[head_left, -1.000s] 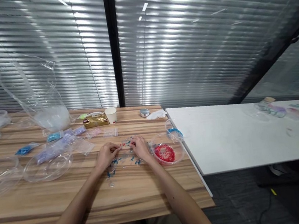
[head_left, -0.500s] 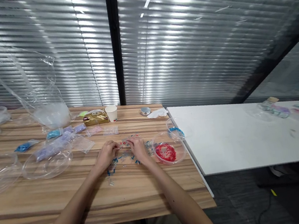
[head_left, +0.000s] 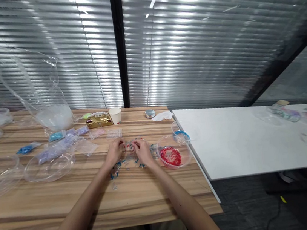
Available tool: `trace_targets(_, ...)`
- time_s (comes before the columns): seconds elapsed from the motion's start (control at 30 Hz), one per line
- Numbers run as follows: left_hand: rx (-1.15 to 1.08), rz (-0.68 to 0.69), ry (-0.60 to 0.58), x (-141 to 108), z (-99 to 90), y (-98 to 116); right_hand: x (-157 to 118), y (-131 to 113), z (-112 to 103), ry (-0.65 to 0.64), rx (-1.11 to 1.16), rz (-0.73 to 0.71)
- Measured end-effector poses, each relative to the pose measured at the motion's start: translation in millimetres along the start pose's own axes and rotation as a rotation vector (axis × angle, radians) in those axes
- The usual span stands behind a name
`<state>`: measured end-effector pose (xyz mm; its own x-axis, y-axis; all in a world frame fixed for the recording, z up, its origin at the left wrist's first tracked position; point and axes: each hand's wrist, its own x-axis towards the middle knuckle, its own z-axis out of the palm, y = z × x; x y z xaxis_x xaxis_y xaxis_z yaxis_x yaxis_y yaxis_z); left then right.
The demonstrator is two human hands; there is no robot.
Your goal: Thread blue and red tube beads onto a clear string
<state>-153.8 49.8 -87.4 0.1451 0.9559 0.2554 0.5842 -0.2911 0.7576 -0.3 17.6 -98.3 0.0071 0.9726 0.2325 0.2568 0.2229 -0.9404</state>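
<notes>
My left hand (head_left: pixel 115 152) is closed in a pinch over the wooden table, just left of a scatter of small clear pieces with blue and red parts (head_left: pixel 116 169). Opposite it, my right hand (head_left: pixel 142 151) is also pinched, its fingertips close to those of the left. Little red bits (head_left: pixel 128 146) show between the two hands, but what each set of fingers grips is too small to make out. Right of my right hand stands a clear round tub (head_left: pixel 187 152) with red pieces (head_left: pixel 170 156) in it. Behind that is a smaller clear container holding blue pieces (head_left: pixel 182 135).
A paper cup (head_left: pixel 115 115), a gold tissue pack (head_left: pixel 99 119) and a round silver tin (head_left: pixel 150 113) stand at the back. Clear plastic tubs (head_left: pixel 50 177) and small bags (head_left: pixel 27 148) lie left. A white table (head_left: pixel 249 147) adjoins on the right.
My left hand has shifted slightly away from me and to the right, its fingers still pinched. My right hand stays nearly in place. The containers have not moved.
</notes>
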Motion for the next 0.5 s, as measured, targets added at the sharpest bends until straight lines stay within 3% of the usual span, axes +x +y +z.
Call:
trace_targets(0.2,-0.243,-0.121,0.098,-4.4,-3.7,-4.2,6.5,9.6,4.4,0.030,0.329,0.220)
trace_targets(0.5,-0.603,-0.305,-0.026,1.1,-22.8,1.0,5.1,1.2,-2.3,-0.017,0.647,0.341)
